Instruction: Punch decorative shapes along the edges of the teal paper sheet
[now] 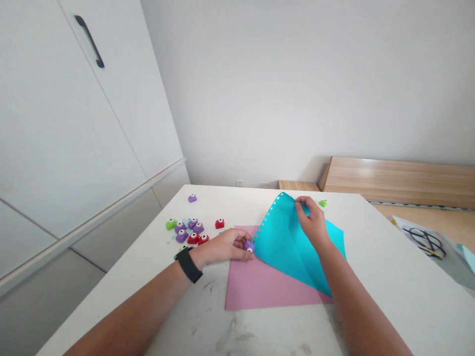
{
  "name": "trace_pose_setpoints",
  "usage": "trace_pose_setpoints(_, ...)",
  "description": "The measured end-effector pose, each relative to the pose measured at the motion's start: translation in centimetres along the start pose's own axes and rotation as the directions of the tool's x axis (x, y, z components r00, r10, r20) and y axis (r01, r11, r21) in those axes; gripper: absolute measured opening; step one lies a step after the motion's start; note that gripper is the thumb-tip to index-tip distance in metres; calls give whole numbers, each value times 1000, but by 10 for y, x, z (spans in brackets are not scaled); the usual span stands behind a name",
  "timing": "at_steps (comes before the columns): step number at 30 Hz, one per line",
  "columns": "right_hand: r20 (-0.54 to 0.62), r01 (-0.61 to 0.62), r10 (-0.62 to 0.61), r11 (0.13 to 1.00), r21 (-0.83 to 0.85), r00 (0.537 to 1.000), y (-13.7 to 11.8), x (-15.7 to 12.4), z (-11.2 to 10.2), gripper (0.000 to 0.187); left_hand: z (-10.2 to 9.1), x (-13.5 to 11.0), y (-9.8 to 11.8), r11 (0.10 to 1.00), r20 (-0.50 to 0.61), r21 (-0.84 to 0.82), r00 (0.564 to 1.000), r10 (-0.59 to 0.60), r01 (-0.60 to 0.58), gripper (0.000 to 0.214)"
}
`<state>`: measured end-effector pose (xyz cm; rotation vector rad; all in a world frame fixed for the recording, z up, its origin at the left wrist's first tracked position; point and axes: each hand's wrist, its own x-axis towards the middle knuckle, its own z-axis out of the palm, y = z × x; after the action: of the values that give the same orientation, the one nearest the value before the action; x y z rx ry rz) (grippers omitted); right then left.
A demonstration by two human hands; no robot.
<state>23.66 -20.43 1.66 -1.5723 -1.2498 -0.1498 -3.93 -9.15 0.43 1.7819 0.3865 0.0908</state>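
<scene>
- left grip [222, 245]: fingers and thumb clamped together on a purple punch [249, 245], which sits at the edge of a blue sheet [285, 242]; a black wristband [188, 264] circles this wrist;
- right grip [310, 222]: fingers and thumb pinched together on the blue sheet's upper edge, lifting it off the table so that it curves up and over;
- blue sheet: a row of small holes [269, 213] runs along its raised edge, from its tip down to the purple punch;
- under it: a pink sheet [267, 287] lies flat on the table [389, 282], its lower corners bare;
- at 10 o'clock from the left grip: a loose cluster of red, purple and green punches [187, 230], with small paper bits among them; one purple punch [192, 198] lies apart at 11 o'clock;
- at 1 o'clock from the right grip: a green punch [322, 203] near the table's far edge;
- at 3 o'clock, off the table: black-handled scissors [423, 242] on a clear wrapper [449, 269];
- at 9 o'clock: a white cupboard [89, 109] with a dark handle [89, 41].
</scene>
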Motion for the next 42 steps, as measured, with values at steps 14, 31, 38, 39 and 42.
trace_pose_setpoints(14, 6, 19, -18, 1000, -16, 1000, -6, -1, 1, 16, 5, 0, 3, 994, 10, -110, 1000, -2, 3, 51)
trace_pose_setpoints(31, -4, 29, -29, 999, -46, 1000, -12, -1, 0, 17, 9, 3, -15, 968, 1, -237, 996, -86, 84, 50)
trace_pose_setpoints(38, 4, 27, -27, 999, -39, 1000, -12, -1, 0, 17, 9, 4, -14, 969, 6, -237, 998, -64, 63, 51)
trace_pose_setpoints(39, 4, 29, -28, 999, -38, 1000, -12, -1, 0, 17, 9, 4, -14, 969, 4, -241, 998, -59, 58, 51)
trace_pose_setpoints(42, 5, 30, -30, 999, -39, 1000, -12, -1, 0, 17, 8, 3, -12, 966, 1, -252, 998, -63, 61, 52)
